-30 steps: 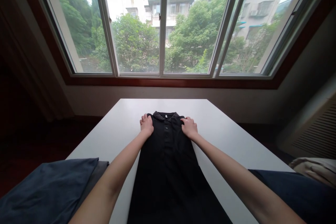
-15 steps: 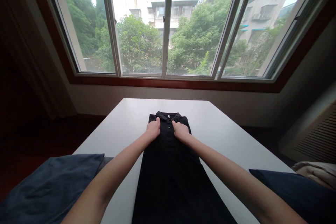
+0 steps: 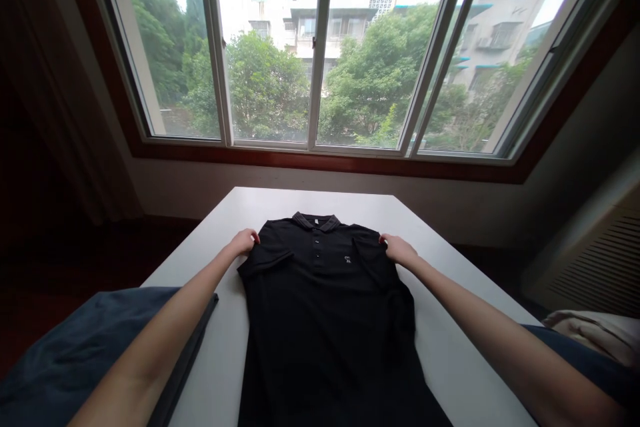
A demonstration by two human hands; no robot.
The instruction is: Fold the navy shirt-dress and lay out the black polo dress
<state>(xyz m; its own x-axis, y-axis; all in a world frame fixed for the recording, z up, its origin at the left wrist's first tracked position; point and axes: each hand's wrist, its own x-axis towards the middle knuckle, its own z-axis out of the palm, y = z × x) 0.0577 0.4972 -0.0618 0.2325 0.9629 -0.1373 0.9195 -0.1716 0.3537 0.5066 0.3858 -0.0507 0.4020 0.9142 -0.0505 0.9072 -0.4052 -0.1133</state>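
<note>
A black polo shirt [image 3: 325,320] lies front side up on the white table [image 3: 210,347], its collar toward the window. Buttons run down the placket, and a small light logo marks the chest. My left hand [image 3: 245,242] pinches the edge of the shirt at the left sleeve. On the opposite side, my right hand [image 3: 399,249] is closed on the edge of the right sleeve. Both sleeves lie inward over the front. The shirt's lower end runs out of view at the bottom.
Dark blue folded cloth [image 3: 75,340] lies at the left table edge, partly behind my left forearm. More dark blue cloth [image 3: 575,353] and beige fabric [image 3: 595,330] sit at the right. Beyond the table is a wide window [image 3: 315,80]; a slatted unit [image 3: 595,260] stands at right.
My hands have moved apart, from beside the collar out to the shirt's two sides. The narrow shirt front has spread wider, showing the sleeves and chest logo.
</note>
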